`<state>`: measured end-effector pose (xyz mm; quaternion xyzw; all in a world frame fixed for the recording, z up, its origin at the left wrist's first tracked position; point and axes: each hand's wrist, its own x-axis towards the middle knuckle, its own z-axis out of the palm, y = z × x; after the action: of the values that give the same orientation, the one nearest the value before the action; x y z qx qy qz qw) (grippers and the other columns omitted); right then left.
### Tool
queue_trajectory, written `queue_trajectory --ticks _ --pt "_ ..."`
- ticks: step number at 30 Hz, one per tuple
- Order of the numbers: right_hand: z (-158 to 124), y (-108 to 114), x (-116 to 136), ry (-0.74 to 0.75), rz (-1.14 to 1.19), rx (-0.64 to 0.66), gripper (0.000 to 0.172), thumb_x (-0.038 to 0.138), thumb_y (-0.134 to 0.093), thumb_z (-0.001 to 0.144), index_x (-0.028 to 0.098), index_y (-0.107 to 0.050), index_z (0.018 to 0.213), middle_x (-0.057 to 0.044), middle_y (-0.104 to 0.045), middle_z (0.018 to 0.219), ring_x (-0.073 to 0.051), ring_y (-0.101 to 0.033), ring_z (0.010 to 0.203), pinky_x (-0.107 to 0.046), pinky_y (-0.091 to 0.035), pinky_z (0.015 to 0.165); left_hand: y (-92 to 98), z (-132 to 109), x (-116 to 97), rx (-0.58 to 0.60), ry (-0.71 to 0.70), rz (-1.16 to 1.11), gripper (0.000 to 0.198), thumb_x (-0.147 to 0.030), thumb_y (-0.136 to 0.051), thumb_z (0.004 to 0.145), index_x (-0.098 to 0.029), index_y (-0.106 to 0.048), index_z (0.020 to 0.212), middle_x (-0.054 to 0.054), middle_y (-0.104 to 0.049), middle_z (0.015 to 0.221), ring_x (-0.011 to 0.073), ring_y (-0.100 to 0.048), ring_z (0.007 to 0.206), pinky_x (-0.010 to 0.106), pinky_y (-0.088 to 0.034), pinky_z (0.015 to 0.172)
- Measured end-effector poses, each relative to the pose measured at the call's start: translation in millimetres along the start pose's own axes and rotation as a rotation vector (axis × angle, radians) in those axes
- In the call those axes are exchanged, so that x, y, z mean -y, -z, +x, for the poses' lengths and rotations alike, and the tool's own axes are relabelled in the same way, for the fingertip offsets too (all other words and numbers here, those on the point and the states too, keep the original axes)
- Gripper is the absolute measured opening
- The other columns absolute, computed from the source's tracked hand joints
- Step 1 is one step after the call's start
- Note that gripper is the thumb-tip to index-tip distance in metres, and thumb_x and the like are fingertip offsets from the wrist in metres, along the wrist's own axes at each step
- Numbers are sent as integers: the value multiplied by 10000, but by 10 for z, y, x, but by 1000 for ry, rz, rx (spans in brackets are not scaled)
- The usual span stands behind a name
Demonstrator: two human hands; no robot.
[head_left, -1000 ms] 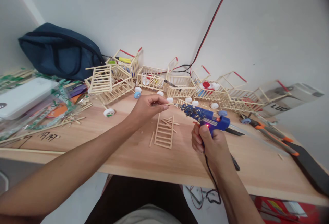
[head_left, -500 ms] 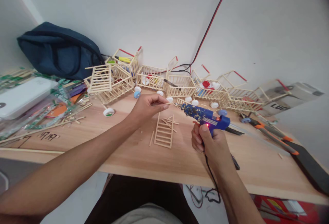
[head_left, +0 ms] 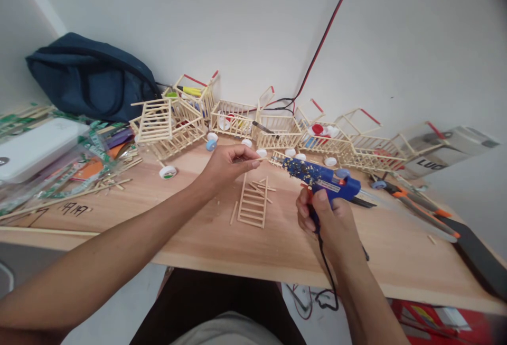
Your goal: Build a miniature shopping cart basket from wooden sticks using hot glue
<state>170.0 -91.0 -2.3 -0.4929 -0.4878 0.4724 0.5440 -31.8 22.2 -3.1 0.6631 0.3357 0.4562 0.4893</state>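
Note:
My left hand (head_left: 225,167) pinches a short thin wooden stick (head_left: 253,160) that points right, held above the wooden table (head_left: 190,239). My right hand (head_left: 325,218) is wrapped round the grip of a blue glue gun (head_left: 322,178) speckled with dried glue. Its nozzle points left toward the stick's tip, a small gap apart. A ladder-like frame of sticks (head_left: 253,202) lies flat on the table under the two hands, with loose stick bits beside it.
Several small stick-built carts (head_left: 277,131) with red handles and bottle-cap wheels line the wall. A dark blue bag (head_left: 91,78) sits at the back left, plastic packets and long sticks (head_left: 51,170) at the left. Orange-handled pliers (head_left: 420,202) lie at the right.
My right hand has drawn the glue gun slightly right and up, away from the stick's tip. The left hand and stick have stayed in place.

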Motion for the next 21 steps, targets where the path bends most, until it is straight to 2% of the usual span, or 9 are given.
queue_trajectory --ticks 8,15,21 --pt "-10 -8 20 27 -53 -9 396 564 -514 893 175 -573 848 13 -517 553 -78 -397 423 -217 -267 393 -4 -10 -26 -7 -4 15 193 -328 -726 726 -145 -705 780 28 -695 756 127 -592 711 260 -458 702" --pt "2 12 -25 19 -119 -16 416 580 -529 876 171 -577 822 -7 -565 634 -74 -427 438 -215 -295 395 4 -34 -117 7 5 43 175 -319 -679 771 -150 -694 729 30 -705 776 137 -609 762 267 -462 762" --pt "7 3 21 39 -180 -73 427 596 -543 856 176 -571 786 14 -524 550 -81 -413 421 -216 -303 396 11 -37 -108 32 -13 13 228 -351 -644 814 -150 -684 713 41 -706 789 146 -611 801 281 -450 807"
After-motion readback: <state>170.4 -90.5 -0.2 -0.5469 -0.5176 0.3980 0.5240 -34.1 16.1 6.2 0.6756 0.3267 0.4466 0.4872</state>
